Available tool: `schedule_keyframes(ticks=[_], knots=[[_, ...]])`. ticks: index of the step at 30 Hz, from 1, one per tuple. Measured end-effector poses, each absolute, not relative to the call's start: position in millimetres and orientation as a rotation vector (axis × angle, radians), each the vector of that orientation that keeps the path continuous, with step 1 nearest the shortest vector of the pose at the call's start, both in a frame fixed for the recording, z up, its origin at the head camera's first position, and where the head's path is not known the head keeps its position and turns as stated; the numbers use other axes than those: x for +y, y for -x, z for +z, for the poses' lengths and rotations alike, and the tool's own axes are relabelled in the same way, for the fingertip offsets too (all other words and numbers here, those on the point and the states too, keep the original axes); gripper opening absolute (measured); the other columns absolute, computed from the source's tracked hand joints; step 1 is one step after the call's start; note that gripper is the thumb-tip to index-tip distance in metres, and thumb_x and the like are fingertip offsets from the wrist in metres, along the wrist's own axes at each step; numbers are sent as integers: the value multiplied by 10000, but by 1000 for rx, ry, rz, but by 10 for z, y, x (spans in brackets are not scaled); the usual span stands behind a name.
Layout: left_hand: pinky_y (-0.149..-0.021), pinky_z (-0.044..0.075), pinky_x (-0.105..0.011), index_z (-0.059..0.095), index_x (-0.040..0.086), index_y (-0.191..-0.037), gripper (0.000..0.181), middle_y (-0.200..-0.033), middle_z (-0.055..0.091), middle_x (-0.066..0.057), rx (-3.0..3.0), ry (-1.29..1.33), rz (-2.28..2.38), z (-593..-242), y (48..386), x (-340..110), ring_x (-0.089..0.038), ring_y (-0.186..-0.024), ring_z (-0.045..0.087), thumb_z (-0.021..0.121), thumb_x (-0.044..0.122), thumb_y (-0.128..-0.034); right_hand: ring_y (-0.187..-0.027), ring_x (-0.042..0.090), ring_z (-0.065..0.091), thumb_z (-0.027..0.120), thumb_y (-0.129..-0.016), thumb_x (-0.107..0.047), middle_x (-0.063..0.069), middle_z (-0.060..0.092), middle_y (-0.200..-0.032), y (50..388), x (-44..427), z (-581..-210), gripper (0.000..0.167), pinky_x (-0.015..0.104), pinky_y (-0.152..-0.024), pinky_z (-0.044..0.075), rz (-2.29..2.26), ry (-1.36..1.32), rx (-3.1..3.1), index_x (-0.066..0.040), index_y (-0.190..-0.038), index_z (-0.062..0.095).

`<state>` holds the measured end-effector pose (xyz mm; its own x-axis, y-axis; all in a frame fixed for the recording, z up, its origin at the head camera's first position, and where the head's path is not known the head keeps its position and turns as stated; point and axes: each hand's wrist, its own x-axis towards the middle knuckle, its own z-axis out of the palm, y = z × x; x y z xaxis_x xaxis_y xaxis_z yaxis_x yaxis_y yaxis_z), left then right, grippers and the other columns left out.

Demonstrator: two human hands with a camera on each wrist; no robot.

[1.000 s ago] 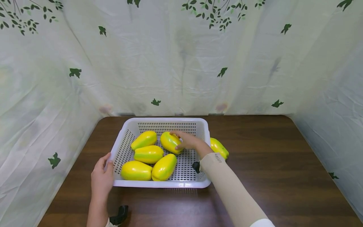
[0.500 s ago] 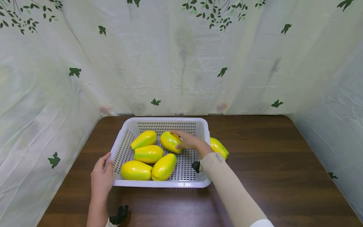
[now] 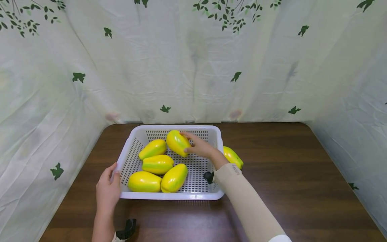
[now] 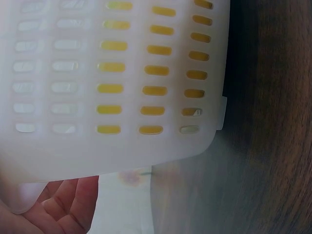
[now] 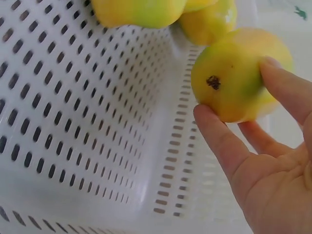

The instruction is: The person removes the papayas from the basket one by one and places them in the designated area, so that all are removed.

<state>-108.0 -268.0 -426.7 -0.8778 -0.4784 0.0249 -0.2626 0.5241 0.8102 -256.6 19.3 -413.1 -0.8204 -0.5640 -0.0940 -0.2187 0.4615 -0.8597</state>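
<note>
A white perforated plastic basket (image 3: 199,196) stands on the table with several yellow-green papayas inside. My left hand (image 3: 109,188) grips its left rim; in the left wrist view, curled fingers (image 4: 73,202) show at the rim. Between the thumb and fingers of my right hand (image 3: 199,146) is a papaya (image 3: 177,143), held at the back of the basket above its floor. The right wrist view shows the stem end of this papaya (image 5: 234,78) facing the camera. Other papayas, such as one at the front left (image 3: 145,182) and one beside it (image 3: 174,178), lie on the basket floor.
Another papaya (image 3: 232,157) lies on the brown wooden table (image 3: 287,188), just outside the basket's right wall and partly hidden by it and the right arm. A pale leaf-patterned cloth (image 3: 193,67) hangs behind the table and at both sides.
The right hand has raised the papaya from the basket floor and shifted it slightly back and left. The left hand keeps its place on the rim.
</note>
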Motion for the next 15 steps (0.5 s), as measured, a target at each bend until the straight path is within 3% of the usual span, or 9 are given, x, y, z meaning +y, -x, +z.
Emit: schedule_keyframes(ticks=[6, 10, 15], knots=[[-851, 394, -555, 351, 102, -1381, 465, -1336, 382, -191, -2517, -613, -1302, -4242, 1073, -2681, -368, -1057, 447, 338, 310, -965, -1128, 173, 426, 613, -856, -133, -15, 366, -1340, 2559, 203, -4121, 665, 353, -901, 408, -1424, 684, 2359, -299, -1404, 274], [-798, 441, -529, 356, 167, -1386, 481, -1338, 390, -160, -2526, -611, -1263, -4396, 1122, -2775, -340, -1049, 456, 336, 378, -954, -1138, 206, 422, 601, -862, -120, 27, 368, -1352, 2481, 231, -4001, 659, 368, -888, 411, -1508, 749, 2349, -237, -1415, 263], [-796, 451, -512, 331, 381, -1364, 470, -1367, 387, -16, -2513, -592, -1179, -5082, 1343, -3182, -270, -1054, 475, 317, 510, -913, -1084, 254, 474, 603, -863, -134, 40, 361, -1351, 2435, 263, -3963, 672, 403, -836, 443, -1591, 737, 2334, -317, -1405, 251]])
